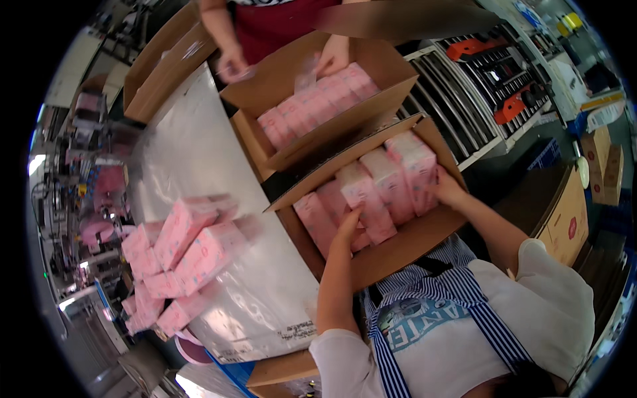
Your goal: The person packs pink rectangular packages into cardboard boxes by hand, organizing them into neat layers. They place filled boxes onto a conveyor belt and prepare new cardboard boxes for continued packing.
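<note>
An open cardboard box [391,259] stands in front of me with several pink, plastic-wrapped packs [379,215] standing in a row inside. Down among the packs at the near side is my left hand [350,227], its thumb against a pack in the middle and its other fingers partly hidden. At the right end of the row, my right hand [448,188] grips the outermost pack [411,159] from its side. A few packs sit higher than those at the left end.
Loose pink packs [206,255] are piled on the silvery table [245,318] at left. Across from me, a co-worker's hands [334,56] are at a second box [398,83] of pink packs. A roller conveyor [451,99] runs at upper right; another carton [564,219] stands at right.
</note>
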The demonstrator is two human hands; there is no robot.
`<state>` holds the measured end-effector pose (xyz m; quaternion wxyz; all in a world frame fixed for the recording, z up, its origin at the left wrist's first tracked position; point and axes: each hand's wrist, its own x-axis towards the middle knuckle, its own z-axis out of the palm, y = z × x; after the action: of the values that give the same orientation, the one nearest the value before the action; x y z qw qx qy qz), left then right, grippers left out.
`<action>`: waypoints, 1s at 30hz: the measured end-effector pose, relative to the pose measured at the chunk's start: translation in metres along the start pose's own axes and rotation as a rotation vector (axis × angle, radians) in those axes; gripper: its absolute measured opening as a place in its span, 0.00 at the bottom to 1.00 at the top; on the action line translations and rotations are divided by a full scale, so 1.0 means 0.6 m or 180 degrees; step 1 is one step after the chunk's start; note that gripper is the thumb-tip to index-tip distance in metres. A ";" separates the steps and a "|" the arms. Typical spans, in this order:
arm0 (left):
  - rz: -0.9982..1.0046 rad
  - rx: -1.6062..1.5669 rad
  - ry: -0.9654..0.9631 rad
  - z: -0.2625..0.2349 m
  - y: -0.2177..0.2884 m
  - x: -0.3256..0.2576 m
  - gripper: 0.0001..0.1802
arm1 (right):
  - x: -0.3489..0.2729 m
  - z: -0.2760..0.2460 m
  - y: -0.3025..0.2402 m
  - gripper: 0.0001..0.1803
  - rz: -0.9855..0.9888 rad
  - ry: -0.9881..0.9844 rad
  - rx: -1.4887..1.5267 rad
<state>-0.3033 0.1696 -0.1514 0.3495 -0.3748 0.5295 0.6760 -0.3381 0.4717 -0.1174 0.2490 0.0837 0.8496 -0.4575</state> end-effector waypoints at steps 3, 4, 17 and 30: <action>0.0573 0.1362 0.0851 -0.004 -0.063 0.106 0.29 | -0.024 0.057 -0.096 0.46 -0.0900 0.0824 -0.1829; 0.0475 0.1664 0.0966 0.008 -0.058 0.120 0.27 | -0.014 0.069 -0.101 0.44 -0.0558 0.0350 -0.2413; 0.2041 0.0235 0.1098 -0.059 0.036 -0.174 0.18 | 0.278 0.258 -0.004 0.38 -0.1058 0.0632 -0.3135; -0.1409 -0.0447 0.5219 -0.253 -0.747 -0.497 0.24 | 0.292 0.279 0.026 0.28 -0.1766 -0.2020 -0.2408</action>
<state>0.2484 0.0858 -0.1175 -0.0444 -0.8615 0.4866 0.1382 -0.4254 0.3284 -0.2930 0.3753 -0.3793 0.8280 -0.1722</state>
